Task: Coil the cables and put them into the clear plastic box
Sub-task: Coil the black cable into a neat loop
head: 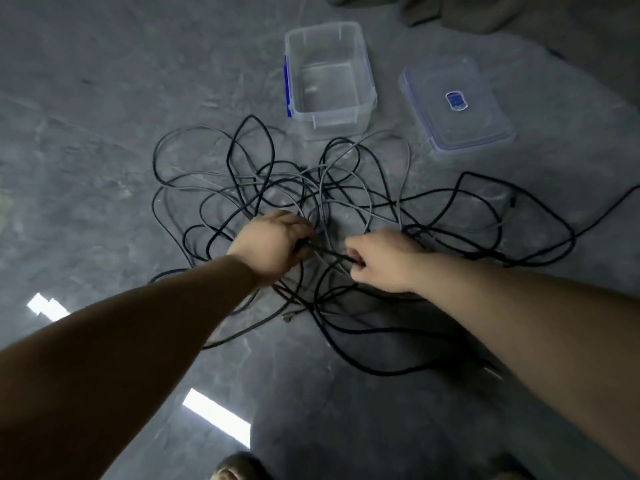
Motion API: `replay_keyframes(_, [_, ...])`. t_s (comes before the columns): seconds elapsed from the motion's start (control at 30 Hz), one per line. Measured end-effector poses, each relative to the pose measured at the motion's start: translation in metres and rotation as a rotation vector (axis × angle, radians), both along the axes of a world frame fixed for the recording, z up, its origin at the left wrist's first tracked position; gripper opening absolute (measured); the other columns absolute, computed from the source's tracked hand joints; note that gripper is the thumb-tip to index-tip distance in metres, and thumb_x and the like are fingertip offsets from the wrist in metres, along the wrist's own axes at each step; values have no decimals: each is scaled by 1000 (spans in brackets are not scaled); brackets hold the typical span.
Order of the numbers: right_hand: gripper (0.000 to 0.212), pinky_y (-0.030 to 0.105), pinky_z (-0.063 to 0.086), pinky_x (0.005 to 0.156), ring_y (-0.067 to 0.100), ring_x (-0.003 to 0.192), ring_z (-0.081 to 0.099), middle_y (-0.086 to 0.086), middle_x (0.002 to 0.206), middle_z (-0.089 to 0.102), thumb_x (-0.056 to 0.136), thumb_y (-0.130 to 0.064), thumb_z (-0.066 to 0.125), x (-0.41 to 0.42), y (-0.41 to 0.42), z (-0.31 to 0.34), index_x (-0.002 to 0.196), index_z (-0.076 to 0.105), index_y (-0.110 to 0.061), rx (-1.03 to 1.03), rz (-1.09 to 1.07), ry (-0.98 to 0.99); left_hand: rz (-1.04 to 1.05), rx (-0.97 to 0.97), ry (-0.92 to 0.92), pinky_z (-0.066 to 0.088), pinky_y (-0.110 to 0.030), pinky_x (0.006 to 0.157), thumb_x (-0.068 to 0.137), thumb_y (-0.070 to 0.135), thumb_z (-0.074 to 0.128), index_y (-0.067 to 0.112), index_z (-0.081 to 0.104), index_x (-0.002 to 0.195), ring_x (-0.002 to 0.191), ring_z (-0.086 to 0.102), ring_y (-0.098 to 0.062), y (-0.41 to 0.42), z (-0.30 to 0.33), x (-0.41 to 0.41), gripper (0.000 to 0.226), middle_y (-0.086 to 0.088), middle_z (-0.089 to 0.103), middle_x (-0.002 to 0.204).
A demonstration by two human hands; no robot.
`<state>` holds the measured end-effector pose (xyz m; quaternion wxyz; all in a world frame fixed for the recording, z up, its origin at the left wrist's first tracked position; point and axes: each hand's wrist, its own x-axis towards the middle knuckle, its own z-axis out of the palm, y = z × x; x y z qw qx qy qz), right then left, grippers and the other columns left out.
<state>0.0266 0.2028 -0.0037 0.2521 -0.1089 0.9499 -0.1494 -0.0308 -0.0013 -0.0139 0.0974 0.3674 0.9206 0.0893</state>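
A loose tangle of black and grey cables (349, 188) sprawls over the grey floor in the middle of the view. My left hand (273, 242) grips a black cable at the near side of the tangle. My right hand (381, 261) pinches the same black cable a short way to the right, so a short stretch (325, 251) runs taut between both hands. Beyond the tangle stands the clear plastic box (367, 95), open, with blue clips on its left side and nothing in it.
The box's clear lid (485, 123), with a blue label, lies flat to the right of the box. Dark fabric (485, 12) lies at the far edge. One black cable runs off to the right edge. Shoe tips (239, 467) show at the bottom.
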Motion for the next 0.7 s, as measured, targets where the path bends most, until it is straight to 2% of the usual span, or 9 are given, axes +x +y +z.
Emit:
replay_keyframes(0.1, [12,34,47,67,25,76,55,-1,78,56,87,-29,56,-11,15,35,83,47,-22,-55,-115,51,-28,68,94,54,-43,85,90,50,51,14,67,119,100,63,-34,9,36,-10,49,-11,67,110])
replay_keyframes(0.2, [10,36,49,69,25,76,57,1,80,59,88,-29,53,-15,18,81,89,50,-19,-149,-262,89,81,247,65,55,-37,72,92,49,49,10,73,100,86,65,-34,20,85,-12,47,-11,67,94])
replay_keyframes(0.33, [12,31,47,68,21,77,59,-6,83,61,88,-30,58,-8,25,163,95,51,-24,-283,-422,139,397,395,-150,53,-40,76,98,40,52,8,70,94,85,65,-31,25,170,-9,37,-12,69,90])
replay_keyframes(0.4, [14,27,44,69,20,83,60,-5,90,63,89,-25,60,-4,31,219,102,57,-21,-273,-441,187,494,446,-232,53,-40,75,99,38,51,8,68,91,81,65,-29,26,225,-7,35,-11,70,82])
replay_keyframes(0.47, [12,29,48,73,21,87,63,-2,92,69,89,-21,61,-2,38,280,100,63,-17,-298,-519,292,550,476,-275,51,-38,74,99,35,51,10,67,92,79,64,-28,30,284,-5,31,-10,68,79])
replay_keyframes(0.57, [8,28,48,69,14,76,60,-16,72,59,89,-24,64,-6,44,378,90,66,-17,-395,-661,436,580,507,-364,45,-28,71,100,30,50,13,68,97,77,60,-23,39,383,-6,25,-3,65,77])
replay_keyframes(0.63, [8,23,44,66,10,74,57,-18,69,56,89,-23,63,-11,48,446,89,67,-17,-464,-708,503,575,541,-485,44,-17,69,101,24,50,14,70,103,76,56,-14,47,455,-9,22,6,60,76])
replay_keyframes(0.7, [8,14,40,64,6,74,56,-19,70,57,89,-21,63,-14,54,513,89,69,-16,-538,-744,541,537,551,-590,41,-4,61,100,13,49,12,68,113,69,55,-8,56,526,-11,23,5,59,76])
